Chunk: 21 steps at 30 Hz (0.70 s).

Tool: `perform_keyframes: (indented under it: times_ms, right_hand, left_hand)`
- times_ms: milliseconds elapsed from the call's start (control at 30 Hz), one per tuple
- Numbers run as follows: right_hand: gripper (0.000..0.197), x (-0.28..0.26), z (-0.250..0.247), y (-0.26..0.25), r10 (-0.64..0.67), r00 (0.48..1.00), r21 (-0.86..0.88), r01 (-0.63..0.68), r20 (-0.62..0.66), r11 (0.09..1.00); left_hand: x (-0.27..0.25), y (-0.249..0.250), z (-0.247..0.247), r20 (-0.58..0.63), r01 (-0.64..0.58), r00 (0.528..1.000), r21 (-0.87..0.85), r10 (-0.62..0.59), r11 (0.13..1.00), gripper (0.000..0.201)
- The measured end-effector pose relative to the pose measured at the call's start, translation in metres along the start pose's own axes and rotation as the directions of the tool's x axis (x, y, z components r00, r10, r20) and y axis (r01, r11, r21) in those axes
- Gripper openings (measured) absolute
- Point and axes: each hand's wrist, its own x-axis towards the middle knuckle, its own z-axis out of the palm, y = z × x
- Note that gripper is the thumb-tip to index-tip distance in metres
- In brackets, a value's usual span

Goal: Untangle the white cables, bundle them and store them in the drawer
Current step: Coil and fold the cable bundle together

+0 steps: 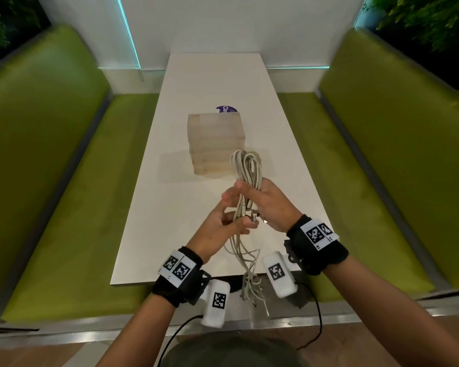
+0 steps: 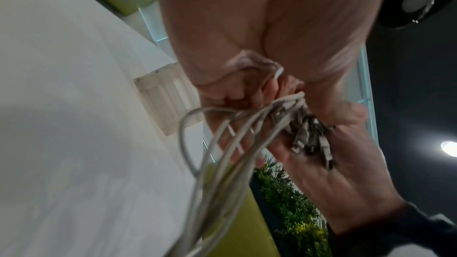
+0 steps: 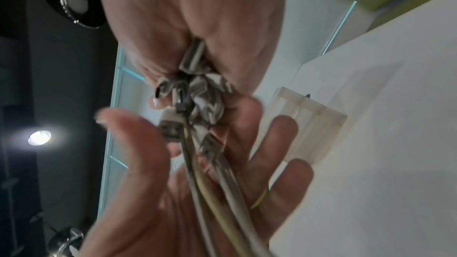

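My right hand (image 1: 269, 205) grips the looped cables (image 1: 247, 168); my left hand (image 1: 220, 229) pinches them lower, above the worktop (image 1: 196, 83).

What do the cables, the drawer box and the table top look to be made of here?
White cables: soft plastic-sheathed cord, matte and slightly yellowed, bending in loose loops; plug ends look like metal shells.
Drawer box: likely frosted translucent plastic, milky walls showing faint drawer lines.
Table: smooth white top with a soft sheen, probably laminate, though the look leaves it open.
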Motion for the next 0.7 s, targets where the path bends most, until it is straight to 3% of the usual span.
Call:
perform_keyframes:
  times_ms: [100, 167, 367, 500, 600, 700]
  right_hand:
    - [0.021, 0.002, 0.003, 0.0, 0.008, 0.996, 0.176, 0.007, -0.085, 0.984]
    - [0.022, 0.005, 0.007, 0.002, 0.036, 0.991, 0.275, 0.001, -0.131, 0.961]
    - [0.027, 0.011, 0.016, -0.003, 0.058, 0.974, 0.333, 0.018, -0.219, 0.943]
    - [0.023, 0.015, 0.006, -0.018, 0.024, 0.978, 0.351, 0.051, -0.207, 0.935]
    - [0.018, 0.013, -0.007, -0.026, -0.022, 0.991, 0.194, 0.048, -0.133, 0.98]
    - [0.019, 0.007, -0.019, -0.03, -0.044, 0.999, -0.102, 0.043, -0.008, 0.994]
  left_hand:
    - [0.002, 0.005, 0.005, -0.014, 0.041, 0.999, 0.006, -0.041, 0.999, 0.035]
    - [0.003, 0.001, 0.009, -0.032, 0.037, 0.999, 0.009, -0.037, 0.999, 0.017]
    - [0.005, -0.002, 0.021, -0.08, 0.016, 0.996, -0.128, -0.027, 0.992, 0.015]
    - [0.0, -0.008, 0.011, -0.028, 0.016, 0.999, 0.017, -0.016, 1.0, 0.028]
    - [-0.005, -0.007, -0.004, -0.007, 0.037, 0.999, 0.11, -0.036, 0.993, 0.031]
    - [-0.004, -0.008, -0.023, 0.053, 0.095, 0.993, 0.205, -0.108, 0.974, 0.032]
